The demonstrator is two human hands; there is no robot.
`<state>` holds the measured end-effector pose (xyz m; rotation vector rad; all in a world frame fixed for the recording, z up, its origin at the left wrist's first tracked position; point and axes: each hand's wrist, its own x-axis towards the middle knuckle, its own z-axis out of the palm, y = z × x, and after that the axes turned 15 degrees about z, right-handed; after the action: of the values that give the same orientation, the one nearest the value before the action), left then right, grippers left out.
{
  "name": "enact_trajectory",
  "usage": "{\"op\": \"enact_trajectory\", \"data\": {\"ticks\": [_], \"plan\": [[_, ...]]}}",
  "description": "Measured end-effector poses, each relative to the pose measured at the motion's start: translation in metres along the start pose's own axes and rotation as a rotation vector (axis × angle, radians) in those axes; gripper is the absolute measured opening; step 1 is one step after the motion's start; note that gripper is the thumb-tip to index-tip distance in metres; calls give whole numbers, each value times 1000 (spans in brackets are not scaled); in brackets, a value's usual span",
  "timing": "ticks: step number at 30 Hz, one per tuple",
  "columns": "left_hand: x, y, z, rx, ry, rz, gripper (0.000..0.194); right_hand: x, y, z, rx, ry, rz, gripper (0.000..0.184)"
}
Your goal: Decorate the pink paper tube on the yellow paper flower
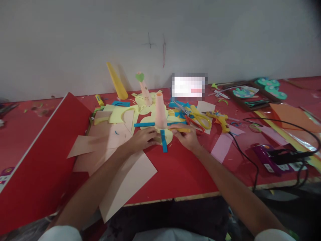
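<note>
A pale pink paper cone [160, 112] stands upright on a pale yellow flower-shaped paper base [168, 136]. Blue paper strips lie around its foot: one to the left [144, 125], one pointing toward me [164, 142], one to the right [177, 123]. My left hand [144, 139] has its fingers curled at the left edge of the base, gripping there. In my right hand [187, 137] is a slim yellow stick-like tool [182, 130], its tip near the cone's foot; its exact kind is unclear.
Scissors with yellow [203, 118] and red handles, plus a yellow glue gun [222, 121] with a black cord, lie right. Behind are a second pink cone [145, 93] and a yellow cone [117, 82]. A red board [47, 157] rises left; a purple box [269, 159] sits right.
</note>
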<state>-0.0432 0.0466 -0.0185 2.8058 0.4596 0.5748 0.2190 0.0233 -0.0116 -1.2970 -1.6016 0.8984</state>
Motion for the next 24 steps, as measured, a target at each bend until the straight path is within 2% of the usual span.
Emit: {"op": "enact_trajectory", "data": {"ticks": [3, 6, 12, 16, 24], "plan": [[2, 2, 2, 74, 5, 31, 24, 6, -2, 4, 105, -88, 99, 37], [3, 4, 4, 151, 22, 37, 27, 13, 3, 8, 96, -175, 145, 29], [4, 6, 4, 295, 23, 55, 34, 18, 14, 11, 69, -200, 186, 28], [2, 3, 7, 280, 18, 66, 35, 19, 14, 10, 33, -232, 164, 26], [2, 3, 7, 264, 4, 60, 35, 22, 14, 9, -80, -191, 118, 21]]}}
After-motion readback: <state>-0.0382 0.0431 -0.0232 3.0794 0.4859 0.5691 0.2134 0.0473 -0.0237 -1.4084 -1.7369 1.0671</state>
